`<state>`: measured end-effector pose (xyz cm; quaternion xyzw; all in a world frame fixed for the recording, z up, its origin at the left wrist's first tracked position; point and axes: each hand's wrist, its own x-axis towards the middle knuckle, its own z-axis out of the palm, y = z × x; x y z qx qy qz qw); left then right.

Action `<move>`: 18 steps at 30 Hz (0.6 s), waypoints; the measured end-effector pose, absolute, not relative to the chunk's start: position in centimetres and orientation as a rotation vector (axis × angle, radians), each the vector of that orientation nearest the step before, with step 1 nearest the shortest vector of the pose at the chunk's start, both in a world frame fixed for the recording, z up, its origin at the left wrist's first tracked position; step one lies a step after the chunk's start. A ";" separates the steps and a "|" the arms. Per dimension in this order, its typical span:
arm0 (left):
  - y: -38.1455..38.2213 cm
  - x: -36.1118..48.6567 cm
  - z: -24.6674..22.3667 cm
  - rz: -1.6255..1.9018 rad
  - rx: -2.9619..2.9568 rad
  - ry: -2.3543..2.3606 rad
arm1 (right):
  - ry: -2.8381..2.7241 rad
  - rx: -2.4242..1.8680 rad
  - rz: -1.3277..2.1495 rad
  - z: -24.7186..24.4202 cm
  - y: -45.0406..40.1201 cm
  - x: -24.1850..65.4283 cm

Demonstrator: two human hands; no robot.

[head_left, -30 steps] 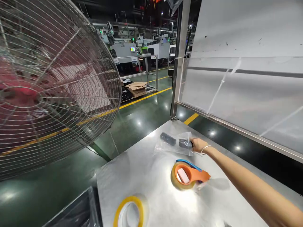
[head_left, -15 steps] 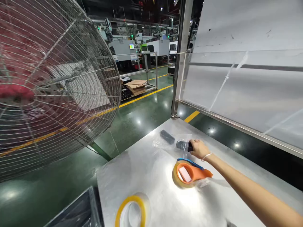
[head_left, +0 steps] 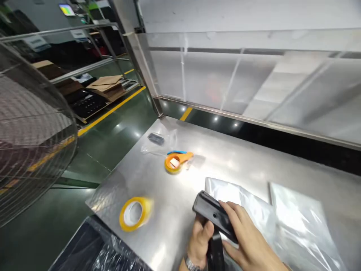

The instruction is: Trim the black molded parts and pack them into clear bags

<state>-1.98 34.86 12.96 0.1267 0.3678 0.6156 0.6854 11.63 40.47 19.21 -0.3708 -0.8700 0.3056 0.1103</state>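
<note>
Near the bottom of the view I hold a long black plastic part (head_left: 213,213) with a flat face, a small round hole and a rounded end. My left hand (head_left: 199,239) is closed on it from below, the thumb bent near its lower edge. Fingers of my right hand (head_left: 249,239) wrap over its right end. Beneath it, between the hands, hangs a black curved piece (head_left: 216,250); whether the two are joined I cannot tell. Clear plastic bags (head_left: 239,197) lie just behind and to the right of my hands.
On the metal table (head_left: 158,177) lie a yellow tape roll (head_left: 132,214), an orange tape dispenser (head_left: 182,158) and a clear bag with a dark piece (head_left: 156,139). A caged fan (head_left: 34,131) stands left, a plastic-lined dark box (head_left: 93,248) front left. A clear panel (head_left: 211,75) rises behind.
The view has swung right and down. My right hand has come back from the far bag, where one of two dark pieces is gone. My left hand has come into view, and both hold a black part.
</note>
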 end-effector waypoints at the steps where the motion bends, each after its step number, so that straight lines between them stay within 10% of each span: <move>1: 34.2 -0.8 13.2 1.380 0.228 0.817 | -2.522 -1.075 0.962 19.9 39.3 13.1; 18: 24.4 11.5 18.7 1.178 0.351 0.749 | -2.135 -1.149 1.262 22.8 26.1 29.4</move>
